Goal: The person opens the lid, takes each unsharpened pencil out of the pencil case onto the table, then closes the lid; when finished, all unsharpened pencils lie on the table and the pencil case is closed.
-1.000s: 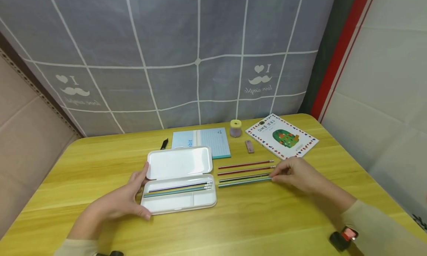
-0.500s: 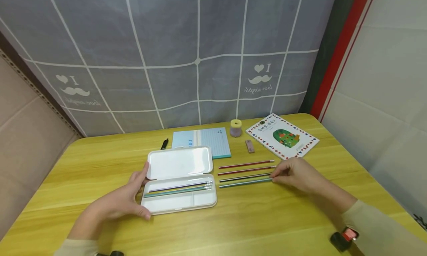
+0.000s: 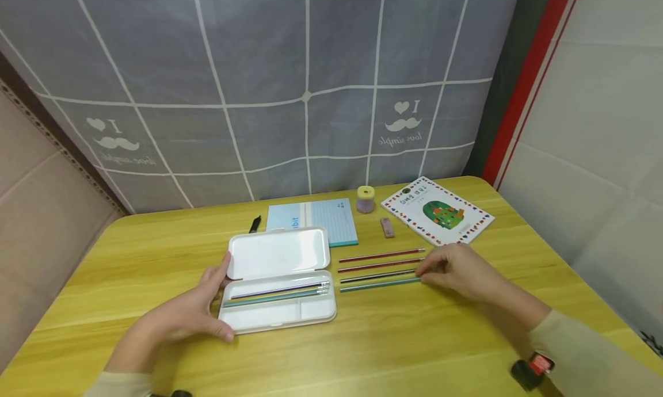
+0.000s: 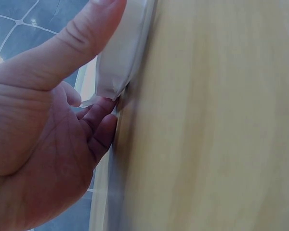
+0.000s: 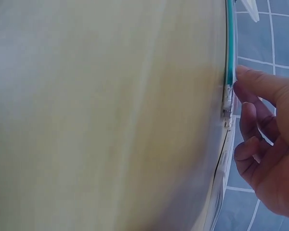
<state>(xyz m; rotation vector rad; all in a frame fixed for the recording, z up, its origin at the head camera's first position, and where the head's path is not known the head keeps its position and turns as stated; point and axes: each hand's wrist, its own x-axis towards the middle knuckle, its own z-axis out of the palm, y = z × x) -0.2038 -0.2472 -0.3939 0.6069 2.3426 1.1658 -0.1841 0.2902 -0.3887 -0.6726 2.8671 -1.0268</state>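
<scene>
In the head view, a white pencil case point(image 3: 259, 319) lies with its lid point(image 3: 279, 252) folded back, several pencils point(image 3: 274, 297) in its long compartment. My left hand point(image 3: 194, 310) holds the case's left end, thumb at the front corner and fingers behind. On the table to its right lie two red pencils, a black pencil point(image 3: 375, 277) and a teal pencil point(image 3: 380, 285). The fingertips of my right hand point(image 3: 461, 272) are at the right ends of the black and teal pencils. Right wrist: thumb and forefinger are close together beside the teal pencil point(image 5: 229, 45); I cannot tell whether they pinch one.
Behind the case lie a light-blue notebook point(image 3: 339, 221) and a small black object point(image 3: 255, 224). A yellow-lidded container point(image 3: 365, 199) and a pink eraser point(image 3: 387, 227) are farther right, near a white picture book point(image 3: 437, 210). A grey curtain hangs at the table's back edge.
My right hand has shifted slightly left, its forefinger covering more of the black pencil's end. The teal pencil has barely moved. My left hand and the case stay put.
</scene>
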